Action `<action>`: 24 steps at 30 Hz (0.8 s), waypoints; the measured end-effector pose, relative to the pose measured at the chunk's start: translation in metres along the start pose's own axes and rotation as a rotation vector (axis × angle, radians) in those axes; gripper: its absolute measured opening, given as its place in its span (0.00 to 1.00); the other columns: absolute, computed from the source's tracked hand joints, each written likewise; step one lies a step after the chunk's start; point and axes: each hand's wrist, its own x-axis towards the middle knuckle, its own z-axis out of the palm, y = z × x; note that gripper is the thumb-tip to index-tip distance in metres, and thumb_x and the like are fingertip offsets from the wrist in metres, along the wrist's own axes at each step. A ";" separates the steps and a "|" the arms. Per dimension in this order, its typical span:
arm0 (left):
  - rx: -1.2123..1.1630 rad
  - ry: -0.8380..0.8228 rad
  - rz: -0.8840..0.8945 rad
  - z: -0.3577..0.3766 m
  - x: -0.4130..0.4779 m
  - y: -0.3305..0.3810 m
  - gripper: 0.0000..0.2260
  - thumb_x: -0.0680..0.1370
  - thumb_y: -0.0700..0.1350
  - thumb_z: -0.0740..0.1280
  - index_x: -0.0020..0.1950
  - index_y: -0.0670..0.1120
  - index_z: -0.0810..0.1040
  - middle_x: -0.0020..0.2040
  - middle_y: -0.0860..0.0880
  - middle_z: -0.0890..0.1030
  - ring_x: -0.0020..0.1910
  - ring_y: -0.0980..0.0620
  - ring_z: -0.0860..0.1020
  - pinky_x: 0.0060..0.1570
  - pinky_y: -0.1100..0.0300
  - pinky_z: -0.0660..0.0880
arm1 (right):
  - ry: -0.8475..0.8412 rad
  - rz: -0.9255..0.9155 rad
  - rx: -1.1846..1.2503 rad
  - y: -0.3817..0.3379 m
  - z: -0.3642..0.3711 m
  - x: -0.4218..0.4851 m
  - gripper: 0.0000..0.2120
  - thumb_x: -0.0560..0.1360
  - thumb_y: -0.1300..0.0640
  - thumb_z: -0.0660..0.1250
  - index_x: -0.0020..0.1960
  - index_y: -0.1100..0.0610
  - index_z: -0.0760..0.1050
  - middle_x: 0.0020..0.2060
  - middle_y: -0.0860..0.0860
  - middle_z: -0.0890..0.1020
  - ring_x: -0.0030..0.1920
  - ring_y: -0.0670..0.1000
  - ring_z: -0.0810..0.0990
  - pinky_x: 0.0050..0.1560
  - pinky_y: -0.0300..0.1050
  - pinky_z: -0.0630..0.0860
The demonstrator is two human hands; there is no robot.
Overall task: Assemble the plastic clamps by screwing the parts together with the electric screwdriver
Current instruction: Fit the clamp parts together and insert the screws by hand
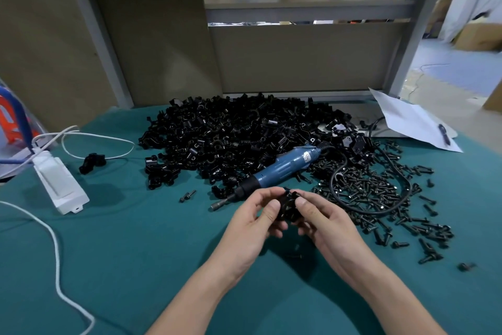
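1. A black clamp assembly (289, 208) is held above the green table cover (135, 253), pinched between the curled fingers and thumbs of the left hand (252, 226) and the right hand (326, 226); whether a screw is already seated in it cannot be told
2. The electric screwdriver (282, 166) is seen lying just beyond the hands, on the near edge of the pile of clamp parts (231, 133), and is touched by neither hand
3. Its long axis is set on a diagonal: the bit end is pointed near-left, just beside the left hand, and the corded end is pointed far-right, toward the heap of screws (380, 193)
4. The blue grip is judged to be within a short forward reach of either hand; the left hand is nearer the bit and the right hand nearer the corded end, so the tool would have to be swung round before the bit could be brought onto the clamp
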 end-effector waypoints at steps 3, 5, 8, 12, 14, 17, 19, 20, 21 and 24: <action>-0.008 -0.012 -0.014 0.005 -0.002 -0.004 0.09 0.84 0.41 0.62 0.62 0.48 0.78 0.45 0.53 0.82 0.40 0.53 0.81 0.41 0.61 0.78 | 0.002 -0.007 0.000 0.002 0.001 -0.001 0.20 0.65 0.45 0.76 0.54 0.53 0.86 0.46 0.52 0.86 0.41 0.47 0.81 0.40 0.39 0.77; -0.048 -0.019 -0.028 0.006 -0.002 -0.004 0.10 0.82 0.44 0.64 0.62 0.48 0.78 0.48 0.47 0.82 0.41 0.50 0.82 0.42 0.60 0.79 | -0.001 -0.002 0.018 0.002 0.001 0.000 0.18 0.66 0.46 0.75 0.54 0.52 0.87 0.47 0.55 0.86 0.44 0.51 0.80 0.47 0.47 0.77; -0.086 -0.030 -0.027 0.006 -0.002 -0.004 0.14 0.77 0.49 0.66 0.62 0.49 0.78 0.52 0.44 0.82 0.43 0.48 0.83 0.45 0.58 0.79 | -0.018 -0.003 0.012 0.002 0.002 -0.002 0.16 0.69 0.47 0.73 0.55 0.50 0.86 0.49 0.55 0.86 0.45 0.53 0.80 0.48 0.50 0.76; -0.067 -0.044 0.003 0.007 -0.003 -0.007 0.11 0.78 0.52 0.67 0.59 0.55 0.81 0.53 0.47 0.84 0.48 0.47 0.83 0.47 0.58 0.79 | -0.056 -0.015 -0.043 -0.002 0.004 -0.005 0.18 0.72 0.45 0.70 0.58 0.50 0.86 0.53 0.56 0.87 0.49 0.53 0.83 0.47 0.45 0.77; -0.065 -0.031 0.004 0.008 -0.002 -0.008 0.11 0.78 0.52 0.67 0.59 0.56 0.81 0.52 0.48 0.84 0.48 0.48 0.83 0.47 0.58 0.78 | -0.057 -0.013 -0.058 -0.002 0.003 -0.005 0.20 0.72 0.45 0.70 0.59 0.54 0.85 0.54 0.58 0.87 0.51 0.55 0.83 0.51 0.50 0.77; -0.069 -0.037 0.002 0.006 0.000 -0.008 0.10 0.78 0.52 0.67 0.59 0.57 0.81 0.51 0.48 0.84 0.47 0.48 0.83 0.47 0.57 0.79 | -0.049 -0.019 -0.068 -0.002 0.002 -0.005 0.20 0.73 0.46 0.70 0.60 0.55 0.84 0.54 0.58 0.87 0.50 0.54 0.83 0.51 0.51 0.78; -0.039 -0.041 0.013 0.005 0.001 -0.008 0.10 0.78 0.52 0.67 0.59 0.57 0.81 0.51 0.49 0.84 0.48 0.48 0.83 0.49 0.56 0.79 | -0.062 -0.021 -0.046 -0.001 0.002 -0.004 0.18 0.74 0.47 0.70 0.59 0.56 0.85 0.54 0.59 0.86 0.51 0.54 0.85 0.53 0.51 0.81; 0.006 -0.023 0.031 0.004 0.001 -0.008 0.10 0.79 0.53 0.66 0.59 0.58 0.80 0.51 0.51 0.84 0.48 0.48 0.83 0.50 0.57 0.79 | -0.068 -0.021 -0.021 -0.001 0.001 -0.004 0.17 0.74 0.48 0.70 0.58 0.56 0.85 0.55 0.60 0.86 0.53 0.56 0.85 0.55 0.51 0.82; 0.092 0.016 0.057 0.003 0.001 -0.009 0.09 0.79 0.55 0.65 0.59 0.60 0.79 0.50 0.54 0.83 0.49 0.51 0.82 0.51 0.58 0.79 | -0.072 -0.020 0.015 -0.001 0.001 -0.004 0.16 0.75 0.49 0.69 0.58 0.57 0.85 0.55 0.61 0.86 0.55 0.57 0.86 0.55 0.51 0.82; 0.578 0.147 0.201 -0.007 0.001 -0.011 0.09 0.83 0.59 0.58 0.62 0.64 0.73 0.53 0.64 0.78 0.52 0.62 0.77 0.53 0.65 0.73 | -0.054 -0.019 0.135 -0.003 -0.002 -0.002 0.15 0.76 0.52 0.69 0.56 0.60 0.85 0.57 0.62 0.85 0.58 0.61 0.86 0.52 0.49 0.84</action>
